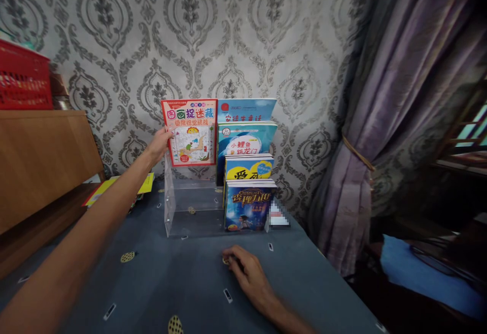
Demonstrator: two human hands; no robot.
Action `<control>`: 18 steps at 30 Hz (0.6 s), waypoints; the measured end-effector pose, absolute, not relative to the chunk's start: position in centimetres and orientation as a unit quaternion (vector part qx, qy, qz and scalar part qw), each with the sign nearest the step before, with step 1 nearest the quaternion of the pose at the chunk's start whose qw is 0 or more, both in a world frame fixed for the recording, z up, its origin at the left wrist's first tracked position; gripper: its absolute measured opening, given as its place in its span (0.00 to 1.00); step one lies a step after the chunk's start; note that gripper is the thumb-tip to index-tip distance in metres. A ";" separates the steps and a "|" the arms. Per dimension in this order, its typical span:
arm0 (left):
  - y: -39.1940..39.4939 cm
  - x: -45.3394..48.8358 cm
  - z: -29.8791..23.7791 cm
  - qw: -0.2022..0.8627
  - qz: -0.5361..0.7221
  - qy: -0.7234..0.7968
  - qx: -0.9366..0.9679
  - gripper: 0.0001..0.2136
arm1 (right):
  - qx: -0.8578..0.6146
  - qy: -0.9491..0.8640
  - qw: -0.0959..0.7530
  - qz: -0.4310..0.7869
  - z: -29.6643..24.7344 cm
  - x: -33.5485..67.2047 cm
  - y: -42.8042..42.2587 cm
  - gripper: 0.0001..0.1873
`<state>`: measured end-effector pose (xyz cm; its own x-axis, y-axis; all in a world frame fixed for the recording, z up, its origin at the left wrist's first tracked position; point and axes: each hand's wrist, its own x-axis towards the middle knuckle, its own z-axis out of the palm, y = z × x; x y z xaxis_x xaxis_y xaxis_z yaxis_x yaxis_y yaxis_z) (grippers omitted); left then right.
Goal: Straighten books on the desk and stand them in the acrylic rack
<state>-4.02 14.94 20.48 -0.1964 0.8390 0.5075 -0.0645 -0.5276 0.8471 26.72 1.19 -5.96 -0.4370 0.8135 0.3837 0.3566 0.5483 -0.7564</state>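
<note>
A clear acrylic tiered rack [194, 226] stands on the dark tablecloth. My left hand [159, 145] grips the left edge of a red-bordered children's picture book [194, 133], which stands upright at the rack's upper left. To its right, books rise in tiers: a light-blue book [247, 106] at the back, a teal book [247, 136], a yellow-and-blue book [249, 169], and a dark-blue book [249, 209] in front. My right hand [245, 273] rests on the cloth before the rack, fingers loosely bent and apart, holding nothing visible.
Left of the rack lies a pile of yellow and red books [146, 184], partly behind my forearm. A wooden cabinet [45, 156] bears a red plastic basket [25, 77]. Patterned wallpaper stands behind, and a tied grey-purple curtain [353, 181] hangs at the right.
</note>
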 end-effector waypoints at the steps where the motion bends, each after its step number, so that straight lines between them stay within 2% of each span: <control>1: 15.0 -4.1 20.5 0.329 0.685 0.359 0.542 0.20 | -0.370 -0.793 0.382 0.298 -6.0 26.7 1.2 0.16; 12: 14.1 -5.5 20.5 0.289 0.673 0.395 0.555 0.18 | -0.353 -0.801 0.379 0.300 -5.3 26.7 1.3 0.15; 18: 13.3 -9.8 19.7 0.218 0.693 0.418 0.546 0.19 | -0.353 -0.800 0.373 0.309 -4.8 26.6 1.2 0.15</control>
